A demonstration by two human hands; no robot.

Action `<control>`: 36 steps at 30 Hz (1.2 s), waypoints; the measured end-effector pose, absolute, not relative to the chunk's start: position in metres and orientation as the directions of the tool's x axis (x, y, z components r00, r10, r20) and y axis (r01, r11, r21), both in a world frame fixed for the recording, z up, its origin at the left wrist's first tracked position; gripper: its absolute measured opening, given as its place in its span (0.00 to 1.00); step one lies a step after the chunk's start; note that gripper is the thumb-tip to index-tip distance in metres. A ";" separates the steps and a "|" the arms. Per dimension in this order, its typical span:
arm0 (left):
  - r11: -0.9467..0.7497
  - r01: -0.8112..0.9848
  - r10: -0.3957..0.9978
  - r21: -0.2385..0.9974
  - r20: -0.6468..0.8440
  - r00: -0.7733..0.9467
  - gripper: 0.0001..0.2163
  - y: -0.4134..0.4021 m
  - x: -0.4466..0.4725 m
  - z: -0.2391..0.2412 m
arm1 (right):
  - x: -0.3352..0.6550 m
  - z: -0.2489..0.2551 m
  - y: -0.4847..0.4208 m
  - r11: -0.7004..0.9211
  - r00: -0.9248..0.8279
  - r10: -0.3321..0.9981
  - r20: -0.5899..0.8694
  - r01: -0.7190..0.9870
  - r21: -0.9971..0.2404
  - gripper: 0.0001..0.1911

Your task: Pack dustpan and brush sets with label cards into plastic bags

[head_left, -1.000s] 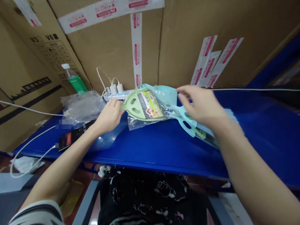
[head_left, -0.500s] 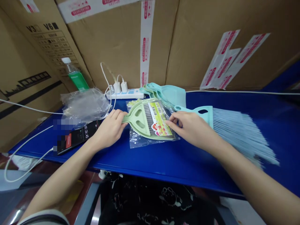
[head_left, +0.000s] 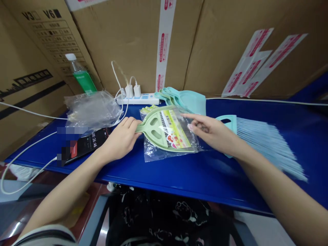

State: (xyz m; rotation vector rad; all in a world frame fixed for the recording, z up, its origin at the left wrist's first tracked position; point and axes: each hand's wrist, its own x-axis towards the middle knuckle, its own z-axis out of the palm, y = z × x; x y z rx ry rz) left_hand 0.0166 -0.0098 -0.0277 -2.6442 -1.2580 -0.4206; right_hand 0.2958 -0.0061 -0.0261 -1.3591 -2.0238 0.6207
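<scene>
My left hand (head_left: 125,138) is closed around the handle of a pale green dustpan (head_left: 167,149). A small matching brush (head_left: 154,131) with dark bristles lies nested in it. A clear plastic bag (head_left: 156,156) covers its wide end, with a yellow-green label card (head_left: 176,131) over the bristles. At the bag's right side is my right hand (head_left: 208,131), its index finger stretched out and its thumb apart from it, the other fingers curled. The index fingertip is at the bag; firm contact cannot be made out. Nothing shows between finger and thumb.
Behind lie stacked blue and green dustpans (head_left: 193,100). Pale blue brushes (head_left: 263,140) lie to the right. On the left are a phone (head_left: 87,145), clear plastic bags (head_left: 93,109), a bottle (head_left: 84,80) and a power strip (head_left: 146,99) with cables. Cardboard boxes (head_left: 128,44) wall the blue table (head_left: 164,181).
My right hand has shifted slightly right, and its index finger has straightened away from the thumb. The label card lies differently over the bristles. My left hand keeps its hold on the handle.
</scene>
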 end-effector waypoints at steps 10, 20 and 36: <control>-0.696 0.717 0.702 0.030 0.241 0.671 0.13 -0.016 0.018 -0.026 | 0.314 -0.010 -0.010 0.233 -0.124 0.967 0.223 0.786 -0.573 0.36; -0.730 0.681 0.684 0.058 0.052 0.728 0.08 -0.015 0.010 -0.022 | 0.248 0.025 0.021 0.397 -0.270 0.890 0.368 0.855 -0.333 0.36; -0.610 0.781 0.777 0.133 0.291 0.558 0.12 -0.012 0.000 -0.009 | 0.264 0.001 0.013 0.384 -0.236 0.919 0.316 0.713 -0.587 0.12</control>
